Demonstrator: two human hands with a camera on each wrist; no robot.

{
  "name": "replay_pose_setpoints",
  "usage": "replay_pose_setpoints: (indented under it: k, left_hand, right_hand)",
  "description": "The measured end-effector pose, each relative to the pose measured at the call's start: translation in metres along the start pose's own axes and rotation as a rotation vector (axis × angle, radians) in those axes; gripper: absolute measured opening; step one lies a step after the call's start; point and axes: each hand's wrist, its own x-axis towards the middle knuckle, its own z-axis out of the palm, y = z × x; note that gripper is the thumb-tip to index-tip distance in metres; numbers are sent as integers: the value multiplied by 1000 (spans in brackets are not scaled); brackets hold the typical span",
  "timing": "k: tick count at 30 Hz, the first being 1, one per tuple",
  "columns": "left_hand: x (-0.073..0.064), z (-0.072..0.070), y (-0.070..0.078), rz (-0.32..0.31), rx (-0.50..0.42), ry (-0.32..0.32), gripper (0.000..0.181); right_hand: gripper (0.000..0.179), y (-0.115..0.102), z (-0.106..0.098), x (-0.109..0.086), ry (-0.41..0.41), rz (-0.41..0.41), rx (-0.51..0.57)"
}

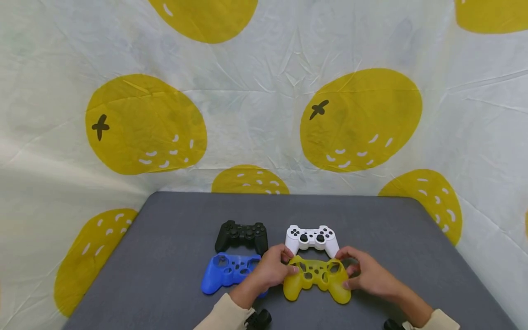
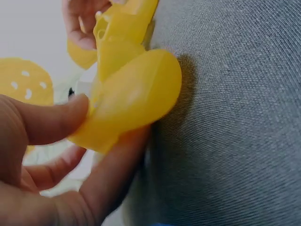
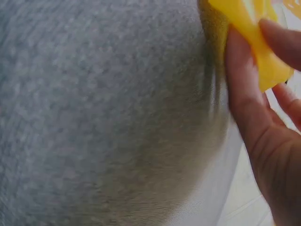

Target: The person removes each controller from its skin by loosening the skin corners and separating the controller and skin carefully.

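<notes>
A yellow silicone controller cover (image 1: 316,270), with cut-outs for sticks and buttons, is between my two hands in the head view. My left hand (image 1: 274,268) pinches its left side, thumb on one face and fingers on the other; the left wrist view shows this grip on the yellow cover (image 2: 136,92) close up. At the opposite side, my right hand (image 1: 369,272) pinches the cover (image 3: 268,59) between thumb and fingers. Just behind it lies a white game controller (image 1: 311,233), face up, its lower grips close to my fingers.
A black game controller (image 1: 241,234) lies at the back left. In front of it is a blue silicone cover (image 1: 227,272), partly hidden by my left hand and forearm. All lie on a dark grey table (image 1: 165,256), with a fruit-patterned cloth (image 1: 255,114) hanging behind.
</notes>
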Motion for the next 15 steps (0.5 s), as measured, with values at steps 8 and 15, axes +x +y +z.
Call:
replay_pose_setpoints:
  k: [8,15]
  left_hand:
    - [-12,-4,19,120,491,155,41]
    - [-23,-36,34,295,715,331,52]
  right_hand:
    - [53,-25,10,-7,207,-71,-481]
    - [71,-53,19,-5,404,-195,-859]
